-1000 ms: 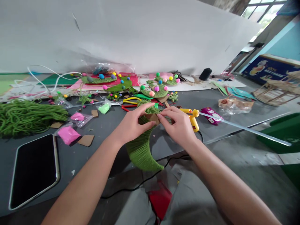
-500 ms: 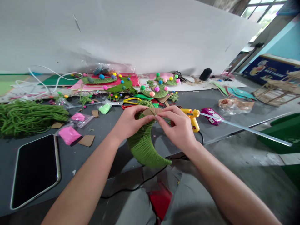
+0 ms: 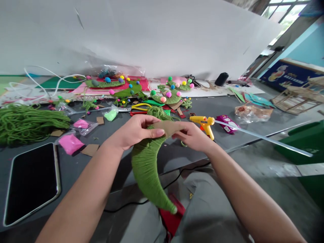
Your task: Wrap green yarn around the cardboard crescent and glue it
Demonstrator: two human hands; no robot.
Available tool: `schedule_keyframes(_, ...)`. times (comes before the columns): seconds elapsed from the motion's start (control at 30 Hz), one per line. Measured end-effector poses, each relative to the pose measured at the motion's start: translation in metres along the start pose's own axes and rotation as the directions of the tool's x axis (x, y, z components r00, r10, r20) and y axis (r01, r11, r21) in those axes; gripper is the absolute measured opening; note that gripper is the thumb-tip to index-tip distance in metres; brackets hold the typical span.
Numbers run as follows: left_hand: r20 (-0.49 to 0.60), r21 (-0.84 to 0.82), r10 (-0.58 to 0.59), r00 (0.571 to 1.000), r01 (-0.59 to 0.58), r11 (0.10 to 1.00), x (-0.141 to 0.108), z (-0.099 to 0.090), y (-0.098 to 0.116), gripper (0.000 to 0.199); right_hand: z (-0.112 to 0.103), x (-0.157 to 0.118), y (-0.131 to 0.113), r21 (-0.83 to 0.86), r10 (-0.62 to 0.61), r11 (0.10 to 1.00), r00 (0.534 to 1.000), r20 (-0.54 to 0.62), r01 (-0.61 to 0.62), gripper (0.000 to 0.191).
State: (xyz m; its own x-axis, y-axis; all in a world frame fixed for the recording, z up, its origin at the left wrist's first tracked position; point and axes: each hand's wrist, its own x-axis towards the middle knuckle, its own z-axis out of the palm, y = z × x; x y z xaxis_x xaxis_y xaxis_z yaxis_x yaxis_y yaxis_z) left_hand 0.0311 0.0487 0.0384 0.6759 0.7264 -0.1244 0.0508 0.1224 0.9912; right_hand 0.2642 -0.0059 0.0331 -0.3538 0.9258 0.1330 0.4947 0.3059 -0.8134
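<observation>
Obstacle beside right hand (image 3: 192, 135): glue gun (image 3: 204, 123)

There are two hands (image 3: 138, 131), one held crescent (image 3: 148, 165), one tablet (image 3: 31, 184), one glue gun (image 3: 204, 123), one glue stick (image 3: 263, 136), one purple packet (image 3: 227, 124), two pink packs (image 3: 71, 144), one light-green pack (image 3: 110, 115), one yarn bundle (image 3: 32, 121) and, left of the hands, three cardboard scraps (image 3: 90, 150).

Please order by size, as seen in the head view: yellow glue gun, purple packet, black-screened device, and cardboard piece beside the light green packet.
1. Black-screened device, clearly largest.
2. Yellow glue gun and purple packet: too alike to rank.
3. Cardboard piece.
</observation>
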Motion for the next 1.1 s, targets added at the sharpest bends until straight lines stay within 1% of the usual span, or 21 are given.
schedule_keyframes(0.07, 0.116, 0.093, -0.084, 0.990, 0.073, 0.993, -0.001, 0.001, 0.001, 0.035, -0.004, 0.000, 0.002, -0.062, -0.019, 0.998, 0.999, 0.039, 0.021, 0.016)
schedule_keyframes(0.17, 0.214, 0.216, -0.141, 0.967, 0.094, 0.972, 0.000, 0.004, 0.003, 0.033, -0.005, 0.002, -0.002, -0.135, -0.045, 0.989, 0.998, 0.047, 0.051, 0.020)
schedule_keyframes(0.27, 0.247, 0.321, -0.131, 0.960, 0.046, 0.946, 0.002, 0.007, 0.003, 0.031, -0.004, 0.006, -0.009, -0.174, -0.058, 0.982, 0.995, 0.083, 0.071, 0.025)
schedule_keyframes(0.33, 0.254, 0.349, -0.129, 0.959, 0.033, 0.937, 0.003, 0.008, 0.003, 0.031, -0.002, 0.009, -0.012, -0.203, -0.065, 0.975, 0.992, 0.112, 0.087, 0.024)
schedule_keyframes(0.4, 0.249, 0.352, -0.141, 0.958, 0.046, 0.935, 0.005, 0.009, 0.000, 0.032, -0.001, 0.012, -0.014, -0.245, -0.065, 0.965, 0.991, 0.119, 0.093, 0.022)
schedule_keyframes(0.5, 0.221, 0.345, -0.140, 0.965, 0.057, 0.937, 0.008, 0.010, -0.005, 0.035, 0.002, 0.014, -0.017, -0.336, -0.041, 0.940, 0.996, 0.082, 0.067, 0.021)
schedule_keyframes(0.6, 0.143, 0.316, -0.105, 0.984, 0.055, 0.947, 0.011, 0.009, -0.010, 0.034, 0.006, 0.012, -0.023, -0.426, -0.025, 0.905, 1.000, -0.017, 0.015, 0.021)
schedule_keyframes(0.7, 0.019, 0.237, -0.043, 0.999, 0.038, 0.971, 0.011, 0.006, -0.010, 0.031, 0.011, 0.006, -0.030, -0.491, -0.065, 0.871, 0.992, -0.111, 0.002, 0.017)
schedule_keyframes(0.8, -0.070, 0.185, 0.035, 0.997, -0.022, 0.983, 0.009, 0.003, -0.006, 0.030, 0.015, -0.001, -0.034, -0.536, -0.123, 0.844, 0.982, -0.141, 0.028, 0.016)
schedule_keyframes(0.87, -0.086, 0.174, 0.063, 0.994, -0.048, 0.984, 0.007, 0.003, -0.004, 0.030, 0.017, -0.004, -0.036, -0.552, -0.141, 0.833, 0.979, -0.148, 0.036, 0.016)
schedule_keyframes(1.0, -0.099, 0.190, 0.099, 0.990, -0.079, 0.979, 0.006, 0.004, -0.003, 0.036, 0.020, -0.008, -0.036, -0.565, -0.123, 0.825, 0.981, -0.153, 0.015, 0.015)
schedule_keyframes(1.1, -0.129, 0.174, 0.136, 0.982, -0.112, 0.978, 0.008, 0.001, -0.004, 0.034, 0.020, -0.010, -0.037, -0.562, -0.118, 0.827, 0.976, -0.182, -0.004, 0.013)
